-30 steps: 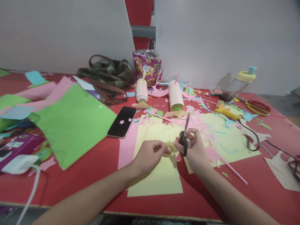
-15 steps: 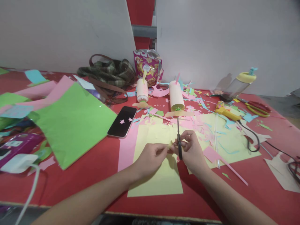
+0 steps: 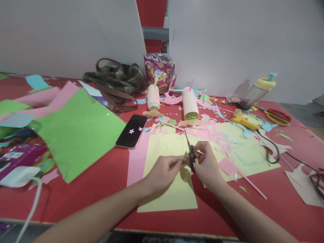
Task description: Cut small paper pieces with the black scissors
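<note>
Scissors [image 3: 190,152] were held in the right hand [image 3: 206,163], its grip closed through the handles, blades together and pointing away over the yellow sheet [image 3: 169,175] on the counter [image 3: 101,189]. Left hand [image 3: 163,168] had its grip pinched on a small yellow paper scrap [image 3: 184,157], held just above the sheet, touching the blades. Judgement: keeping the scrap taut and near the pivot, with fingertips off the cut line, would give a cleaner edge.

No readable text on anything
</note>
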Available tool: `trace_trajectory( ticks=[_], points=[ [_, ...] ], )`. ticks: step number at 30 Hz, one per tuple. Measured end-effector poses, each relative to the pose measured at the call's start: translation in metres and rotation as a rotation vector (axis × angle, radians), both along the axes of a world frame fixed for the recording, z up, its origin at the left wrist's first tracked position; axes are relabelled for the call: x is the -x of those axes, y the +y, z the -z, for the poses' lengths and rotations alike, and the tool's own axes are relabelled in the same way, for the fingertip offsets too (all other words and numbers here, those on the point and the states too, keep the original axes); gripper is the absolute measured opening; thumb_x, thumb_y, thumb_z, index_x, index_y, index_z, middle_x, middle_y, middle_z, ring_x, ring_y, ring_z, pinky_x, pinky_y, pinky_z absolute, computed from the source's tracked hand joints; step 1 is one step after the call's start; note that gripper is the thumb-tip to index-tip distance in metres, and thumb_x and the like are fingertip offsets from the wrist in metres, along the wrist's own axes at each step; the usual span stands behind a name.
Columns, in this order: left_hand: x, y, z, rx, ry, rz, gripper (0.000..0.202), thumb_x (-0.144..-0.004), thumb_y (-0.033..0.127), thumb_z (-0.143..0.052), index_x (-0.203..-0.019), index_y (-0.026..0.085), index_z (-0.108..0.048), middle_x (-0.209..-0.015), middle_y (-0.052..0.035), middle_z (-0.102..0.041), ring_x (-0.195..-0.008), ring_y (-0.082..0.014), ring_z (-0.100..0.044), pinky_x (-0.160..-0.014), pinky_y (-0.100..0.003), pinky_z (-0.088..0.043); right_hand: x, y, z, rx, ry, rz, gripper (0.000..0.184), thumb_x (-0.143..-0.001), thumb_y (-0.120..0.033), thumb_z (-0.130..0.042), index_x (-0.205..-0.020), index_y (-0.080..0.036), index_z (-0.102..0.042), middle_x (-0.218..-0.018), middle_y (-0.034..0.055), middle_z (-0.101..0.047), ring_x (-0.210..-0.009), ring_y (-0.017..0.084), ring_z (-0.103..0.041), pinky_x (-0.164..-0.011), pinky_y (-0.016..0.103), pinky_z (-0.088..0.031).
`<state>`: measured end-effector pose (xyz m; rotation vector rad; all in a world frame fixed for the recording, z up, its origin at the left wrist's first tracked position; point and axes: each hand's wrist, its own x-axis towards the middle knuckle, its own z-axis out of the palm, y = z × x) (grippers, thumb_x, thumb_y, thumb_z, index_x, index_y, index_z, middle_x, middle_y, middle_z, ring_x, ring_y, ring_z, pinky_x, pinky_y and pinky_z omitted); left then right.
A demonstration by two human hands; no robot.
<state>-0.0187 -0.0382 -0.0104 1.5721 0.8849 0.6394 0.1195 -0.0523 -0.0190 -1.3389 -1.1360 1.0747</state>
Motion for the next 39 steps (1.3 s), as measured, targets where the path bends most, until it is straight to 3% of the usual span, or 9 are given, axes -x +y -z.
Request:
trace_trajectory(
  ticks=[10,15,21,28,34,39],
  points=[
    [0.000,-0.002,-0.002,0.008,0.013,0.005,0.032,-0.081,0.019,-0.033,-0.105,0.016,-0.054,-0.092,-0.0035,-0.062,-0.081,-0.0150,-0.054,-0.073,-0.026,-0.042,0.000,0.000,0.000,-0.046,-0.059,0.079,0.037,-0.052,0.000,-0.050,-0.077,-0.025,-0.038,-0.065,-0.0061,-0.045,-0.058,0.012,-0.051,-0.049,0.022,-0.039],
    [0.001,-0.002,0.000,0.011,0.007,-0.003,0.031,-0.080,0.017,-0.035,-0.104,0.017,-0.054,-0.091,-0.0030,-0.062,-0.083,-0.0148,-0.054,-0.072,-0.024,-0.042,0.001,-0.001,0.001,-0.068,-0.166,0.130,0.035,-0.055,-0.004,-0.055,-0.078,-0.024,-0.039,-0.070,-0.0030,-0.049,-0.067,0.014,-0.052,-0.058,0.027,-0.041],
    [0.001,-0.002,0.000,0.041,-0.011,-0.001,0.029,-0.079,0.016,-0.037,-0.099,0.017,-0.057,-0.087,-0.0030,-0.062,-0.080,-0.0141,-0.055,-0.071,-0.024,-0.041,0.003,-0.004,0.001,-0.021,-0.042,0.084,0.037,-0.054,0.000,-0.051,-0.078,-0.025,-0.036,-0.073,-0.0023,-0.052,-0.070,0.015,-0.053,-0.055,0.026,-0.042],
    [0.000,0.000,0.003,0.075,-0.013,0.018,0.028,-0.079,0.018,-0.035,-0.094,0.014,-0.058,-0.081,-0.0041,-0.062,-0.078,-0.0148,-0.054,-0.068,-0.024,-0.041,0.003,-0.004,0.001,-0.023,-0.102,0.040,0.035,-0.056,-0.003,-0.053,-0.078,-0.024,-0.036,-0.074,-0.0015,-0.051,-0.067,0.014,-0.051,-0.055,0.026,-0.042],
    [0.006,0.009,0.000,-0.012,0.151,0.058,0.027,-0.080,0.024,-0.035,-0.079,0.013,-0.059,-0.073,-0.0035,-0.061,-0.068,-0.0126,-0.053,-0.059,-0.021,-0.040,0.001,-0.002,-0.001,0.041,0.087,-0.047,0.038,-0.055,-0.005,-0.057,-0.078,-0.025,-0.033,-0.069,-0.0057,-0.048,-0.055,0.009,-0.050,-0.048,0.021,-0.041],
    [0.015,0.023,-0.006,-0.145,0.228,0.229,0.026,-0.078,0.026,-0.038,-0.070,0.012,-0.059,-0.068,-0.0029,-0.060,-0.064,-0.0108,-0.053,-0.061,-0.020,-0.040,0.000,0.000,-0.005,0.138,0.232,-0.157,0.040,-0.055,-0.008,-0.061,-0.075,-0.024,-0.031,-0.070,-0.0068,-0.047,-0.048,0.006,-0.047,-0.042,0.017,-0.037]
  ],
)
